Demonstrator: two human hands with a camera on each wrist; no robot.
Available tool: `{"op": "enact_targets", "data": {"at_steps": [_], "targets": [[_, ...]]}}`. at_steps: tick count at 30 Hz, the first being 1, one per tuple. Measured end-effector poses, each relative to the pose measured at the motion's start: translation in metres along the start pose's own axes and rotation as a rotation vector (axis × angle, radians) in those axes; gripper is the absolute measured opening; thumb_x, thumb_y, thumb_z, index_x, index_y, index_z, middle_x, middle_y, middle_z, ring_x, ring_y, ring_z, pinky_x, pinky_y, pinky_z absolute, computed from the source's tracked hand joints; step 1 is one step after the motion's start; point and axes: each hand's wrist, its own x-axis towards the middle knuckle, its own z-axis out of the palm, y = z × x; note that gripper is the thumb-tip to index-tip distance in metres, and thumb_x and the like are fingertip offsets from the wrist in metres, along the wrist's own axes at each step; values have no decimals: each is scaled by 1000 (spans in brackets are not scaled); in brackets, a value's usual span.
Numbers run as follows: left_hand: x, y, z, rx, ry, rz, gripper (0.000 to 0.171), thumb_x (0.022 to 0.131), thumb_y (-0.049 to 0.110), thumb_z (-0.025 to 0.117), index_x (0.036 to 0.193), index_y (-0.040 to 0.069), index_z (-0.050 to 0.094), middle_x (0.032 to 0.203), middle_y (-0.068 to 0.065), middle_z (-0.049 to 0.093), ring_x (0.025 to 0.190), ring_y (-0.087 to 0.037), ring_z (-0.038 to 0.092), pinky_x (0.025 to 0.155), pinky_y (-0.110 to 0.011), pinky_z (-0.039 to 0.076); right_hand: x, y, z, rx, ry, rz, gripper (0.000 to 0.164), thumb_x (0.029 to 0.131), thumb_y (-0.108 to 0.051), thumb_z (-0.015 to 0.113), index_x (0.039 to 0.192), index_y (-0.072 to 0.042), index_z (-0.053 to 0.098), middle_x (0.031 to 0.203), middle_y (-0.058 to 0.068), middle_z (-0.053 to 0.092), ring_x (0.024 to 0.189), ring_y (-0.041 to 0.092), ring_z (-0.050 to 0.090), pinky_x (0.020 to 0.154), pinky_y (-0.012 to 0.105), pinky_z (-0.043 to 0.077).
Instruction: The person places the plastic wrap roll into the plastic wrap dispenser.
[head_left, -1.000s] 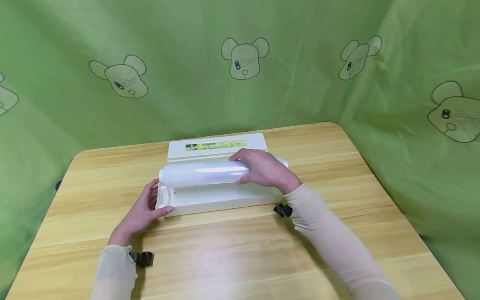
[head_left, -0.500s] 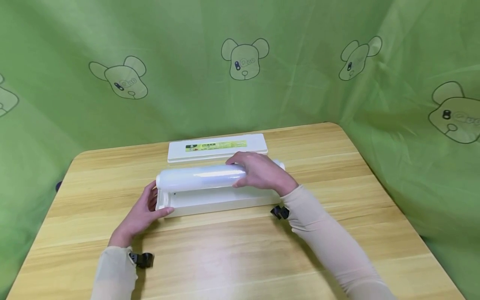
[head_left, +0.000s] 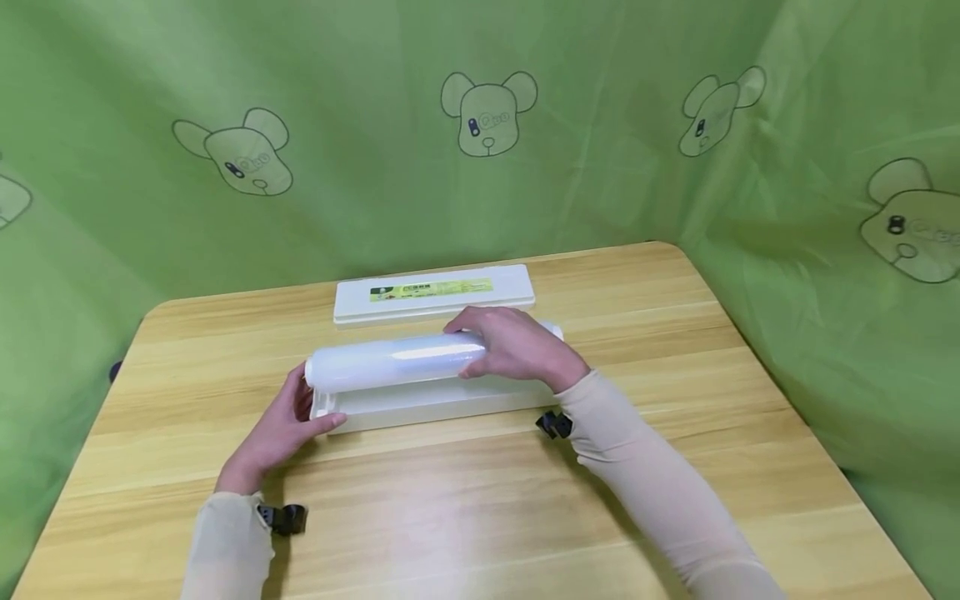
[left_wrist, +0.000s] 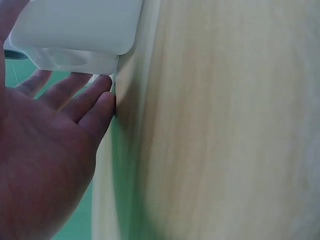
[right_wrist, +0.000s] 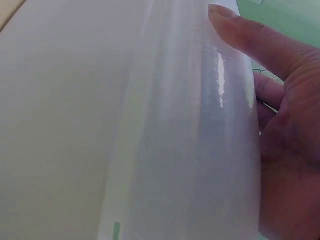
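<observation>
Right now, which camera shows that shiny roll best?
The head view: both ends of the roll show, though the right hand covers part between. The right wrist view has only a close stretch; the left wrist view shows none clearly.

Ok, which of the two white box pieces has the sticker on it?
The flat lid at the back of the table: a yellow-green sticker lies on its top. The open tray under the roll shows none.

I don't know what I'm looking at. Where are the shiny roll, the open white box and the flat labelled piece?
Shiny roll [head_left: 393,363]: head view, middle of its visible curved surface.
Open white box [head_left: 442,412]: head view, outside of its near wall.
Flat labelled piece [head_left: 432,290]: head view, on its label.
</observation>
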Motion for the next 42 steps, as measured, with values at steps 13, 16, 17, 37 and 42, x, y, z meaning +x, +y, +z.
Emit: {"op": "enact_targets", "data": {"at_steps": [13, 16, 17, 37, 42], "targets": [[1, -2, -1, -8, -3, -5, 95, 87, 13, 77, 155, 13, 11, 149, -16, 35, 138, -32, 31, 104, -12, 29, 0, -1, 5, 4, -29, 2, 56, 76, -30, 85, 126, -13, 65, 127, -2, 61, 121, 17, 53, 102, 35, 43], [2, -2, -2, -26, -7, 0, 95, 87, 11, 77, 156, 13, 11, 150, -16, 34, 139, -32, 30, 102, -9, 29, 1, -2, 6, -2, -41, 6, 56, 77, -30, 85, 126, -13, 65, 128, -2, 61, 122, 17, 52, 102, 35, 43], [1, -2, -2, -30, -7, 0, 95, 87, 11, 77, 156, 13, 11, 150, -17, 33, 138, -32, 31, 101, -8, 30, 2, -2, 7, -3, -46, 9, 56, 77, -30, 85, 126, -13, 64, 128, -2, 61, 122, 17, 52, 102, 35, 43], [1, -1, -1, -20, -10, -17, 94, 88, 11, 75, 156, 11, 10, 153, -21, 31, 137, -35, 33, 98, -8, 32, -6, 5, 21, 46, -85, 50, 57, 79, -30, 84, 129, -15, 62, 131, -2, 60, 123, 17, 52, 103, 36, 42], [1, -1, -1, -7, -9, -25, 94, 88, 13, 75, 156, 12, 10, 153, -21, 31, 137, -36, 34, 98, -9, 33, -7, 8, 27, 30, -93, 55, 57, 80, -33, 83, 130, -15, 62, 130, -2, 60, 123, 17, 52, 103, 36, 43]]}}
